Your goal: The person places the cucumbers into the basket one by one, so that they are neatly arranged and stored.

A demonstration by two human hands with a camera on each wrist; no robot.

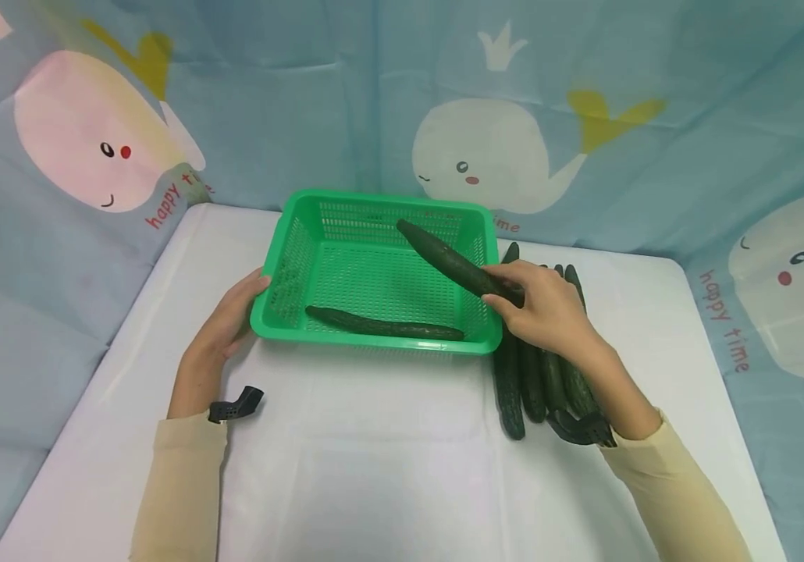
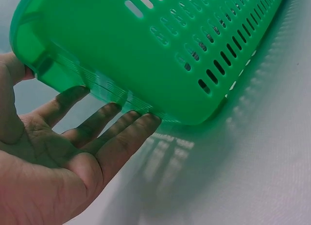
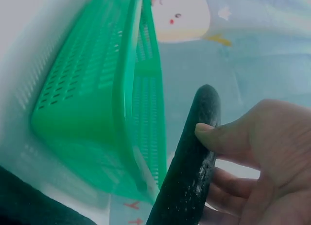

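Note:
A dark green cucumber [image 1: 444,257] slants over the right side of the green plastic basket [image 1: 374,340]; my right hand [image 1: 549,308] grips its near end, thumb on one side and fingers on the other. In the right wrist view the held cucumber [image 3: 192,171] stands beside the basket rim. Another cucumber [image 1: 384,324] lies inside along the basket's near wall. My left hand [image 1: 229,316] rests against the basket's left end. In the left wrist view its fairly straight fingers [image 2: 129,132] touch the outer wall, and the thumb is at the rim.
Several more cucumbers [image 1: 510,382] lie side by side right of the basket, partly hidden under my right hand and forearm. A white-covered table [image 1: 381,476] carries everything. Behind and at the sides hangs a blue curtain [image 1: 346,117] with whale prints.

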